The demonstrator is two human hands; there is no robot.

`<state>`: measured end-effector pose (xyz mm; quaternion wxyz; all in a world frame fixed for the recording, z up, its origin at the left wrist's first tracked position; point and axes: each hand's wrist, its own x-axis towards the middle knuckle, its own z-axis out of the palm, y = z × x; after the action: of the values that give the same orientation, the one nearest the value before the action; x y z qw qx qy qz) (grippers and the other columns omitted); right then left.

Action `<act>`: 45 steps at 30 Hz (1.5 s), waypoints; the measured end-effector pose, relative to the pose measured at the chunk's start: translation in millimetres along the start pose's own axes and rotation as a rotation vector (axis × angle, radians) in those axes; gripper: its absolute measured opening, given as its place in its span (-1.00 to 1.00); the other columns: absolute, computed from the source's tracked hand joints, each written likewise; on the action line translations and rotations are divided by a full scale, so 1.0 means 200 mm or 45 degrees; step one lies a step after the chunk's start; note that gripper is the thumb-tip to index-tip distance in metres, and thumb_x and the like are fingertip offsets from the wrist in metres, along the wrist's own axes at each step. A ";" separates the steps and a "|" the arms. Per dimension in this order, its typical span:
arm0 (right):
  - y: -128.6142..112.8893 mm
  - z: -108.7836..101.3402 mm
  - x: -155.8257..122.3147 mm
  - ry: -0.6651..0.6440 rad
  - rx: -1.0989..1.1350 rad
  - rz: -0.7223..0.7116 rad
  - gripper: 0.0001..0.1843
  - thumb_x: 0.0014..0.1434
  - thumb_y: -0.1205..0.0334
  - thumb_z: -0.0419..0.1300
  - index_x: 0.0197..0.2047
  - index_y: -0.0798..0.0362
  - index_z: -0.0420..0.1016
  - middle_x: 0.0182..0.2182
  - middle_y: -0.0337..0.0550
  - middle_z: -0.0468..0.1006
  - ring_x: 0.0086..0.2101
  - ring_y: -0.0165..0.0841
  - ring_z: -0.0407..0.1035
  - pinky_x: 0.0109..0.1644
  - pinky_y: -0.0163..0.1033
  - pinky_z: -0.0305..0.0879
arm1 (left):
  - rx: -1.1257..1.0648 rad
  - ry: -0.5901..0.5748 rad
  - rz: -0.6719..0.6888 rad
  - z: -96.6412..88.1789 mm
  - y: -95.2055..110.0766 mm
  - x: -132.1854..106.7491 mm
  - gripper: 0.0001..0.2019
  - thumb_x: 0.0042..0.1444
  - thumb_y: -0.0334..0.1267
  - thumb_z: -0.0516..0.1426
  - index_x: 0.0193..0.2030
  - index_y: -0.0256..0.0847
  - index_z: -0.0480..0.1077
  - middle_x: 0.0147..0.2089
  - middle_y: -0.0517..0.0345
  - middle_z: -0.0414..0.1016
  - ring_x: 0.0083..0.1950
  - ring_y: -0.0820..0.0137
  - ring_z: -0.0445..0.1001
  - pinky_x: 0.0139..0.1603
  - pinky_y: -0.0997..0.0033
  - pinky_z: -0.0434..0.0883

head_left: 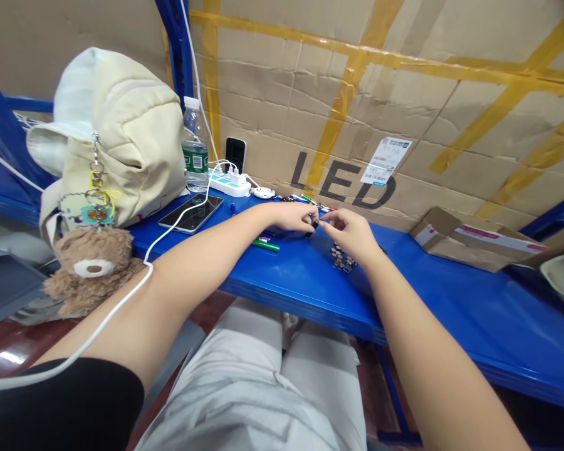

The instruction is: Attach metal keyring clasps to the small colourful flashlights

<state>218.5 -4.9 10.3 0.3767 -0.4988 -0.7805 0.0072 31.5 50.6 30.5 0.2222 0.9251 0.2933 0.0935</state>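
Thick white cable (108,326), nearest the viewer, looping in front of a black fabric sleeve (61,401), to the near left of the landmark: small black piece (312,230) over a blue metal tabletop (282,275). Held from the left by the left hand (297,216), thumb and fingers apparently closed in a pinch on the piece, probably to steady so slight an object. Brought in from the right of the piece: right hand (355,230), thumb and forefinger drawn close together at its end; whether pinching it or only touching it, not possible to tell. Both hands angled inward, presumably to let the fingertips meet at one spot.

To the near right of the piece, partly hidden by the right hand: loose heap of small beige and metallic bits (342,258), likely placed there for easy reach. Behind the piece, slim multicoloured pen-like sticks (305,198); to its near left, glossy green tube (266,245). Farther left of the piece, flat black smartphone (192,213); left and behind, clear plastic bottle with green label (196,156) and white power strip (230,183), perhaps set back to leave elbow room. Far left of the piece, cream fabric bag (143,144) with brown plush bear (94,269); far right, open brown cardboard box (479,241).
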 end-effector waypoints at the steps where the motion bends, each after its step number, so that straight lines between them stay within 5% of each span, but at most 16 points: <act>1: 0.00 0.00 0.00 0.004 -0.009 0.011 -0.78 0.04 0.14 0.19 -0.31 0.09 0.54 -0.46 -0.14 0.50 -0.46 -0.37 0.31 -0.33 -0.26 0.22 | -0.008 -0.003 -0.003 0.00 0.00 0.00 -0.75 0.07 -0.18 0.08 -0.12 -0.21 0.25 -0.21 0.13 0.50 -0.22 0.40 0.41 -0.22 0.46 0.26; 5: 0.03 -0.02 0.00 -0.055 -0.099 0.103 -0.79 0.05 0.15 0.19 -0.32 0.09 0.55 -0.43 -0.13 0.54 -0.42 -0.35 0.34 -0.30 -0.25 0.23 | -0.040 -0.015 -0.007 0.00 0.01 0.00 -0.72 0.08 -0.17 0.07 -0.08 -0.22 0.24 -0.21 0.12 0.51 -0.23 0.39 0.41 -0.20 0.44 0.27; 11: 0.07 -0.05 -0.01 -0.358 -0.226 0.283 -0.77 0.07 0.14 0.17 -0.30 0.07 0.58 -0.40 -0.15 0.58 -0.41 -0.35 0.39 -0.30 -0.28 0.24 | -0.031 -0.015 -0.049 -0.01 0.02 -0.01 -0.70 0.08 -0.16 0.09 -0.06 -0.20 0.25 -0.20 0.12 0.50 -0.22 0.40 0.40 -0.18 0.44 0.27; 21: 0.22 -0.27 -0.03 -0.355 -0.529 0.605 -0.76 0.03 0.13 0.23 -0.29 0.09 0.59 -0.36 -0.10 0.62 -0.37 -0.31 0.45 -0.37 -0.32 0.25 | -0.072 -0.035 -0.065 -0.01 0.03 -0.02 -0.68 0.10 -0.19 0.08 -0.02 -0.24 0.24 -0.14 0.05 0.51 -0.19 0.39 0.41 -0.17 0.42 0.28; 29: 0.25 -0.25 -0.05 -0.613 -0.247 0.517 -0.86 -0.06 0.18 0.28 -0.39 0.03 0.59 -0.48 -0.16 0.61 -0.53 -0.34 0.43 -0.50 -0.29 0.31 | -0.081 -0.024 -0.068 -0.01 0.04 -0.02 -0.70 0.09 -0.19 0.09 -0.04 -0.23 0.25 -0.17 0.06 0.51 -0.22 0.40 0.41 -0.18 0.42 0.27; 35: 0.24 -0.22 -0.04 -0.485 -0.283 0.409 -0.92 -0.10 0.22 0.30 -0.54 0.02 0.54 -0.53 -0.15 0.59 -0.50 -0.30 0.44 -0.44 -0.24 0.31 | -0.108 -0.034 -0.083 -0.01 0.03 -0.02 -0.71 0.09 -0.19 0.08 -0.05 -0.22 0.24 -0.17 0.08 0.51 -0.19 0.40 0.42 -0.17 0.43 0.27; 39: 0.16 -0.19 -0.03 -0.341 -0.041 0.491 -0.88 -0.06 0.24 0.27 -0.39 0.07 0.53 -0.42 -0.12 0.60 -0.39 -0.30 0.46 -0.31 -0.24 0.36 | -0.094 -0.030 -0.049 0.00 0.01 -0.01 -0.70 0.09 -0.16 0.09 -0.05 -0.21 0.23 -0.17 0.08 0.51 -0.18 0.39 0.42 -0.19 0.44 0.27; 45: 0.10 -0.08 -0.01 -0.250 0.390 0.328 -0.78 -0.02 0.24 0.24 -0.25 0.09 0.44 -0.36 -0.11 0.58 -0.33 -0.32 0.46 -0.18 -0.17 0.39 | -0.033 -0.016 -0.016 0.01 0.01 -0.01 -0.71 0.09 -0.16 0.09 -0.07 -0.21 0.26 -0.16 0.10 0.50 -0.19 0.39 0.42 -0.17 0.43 0.27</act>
<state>244.2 -2.4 11.6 0.3663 -0.5280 -0.7332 0.2224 31.8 48.2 30.3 0.2368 0.9209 0.2964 0.0899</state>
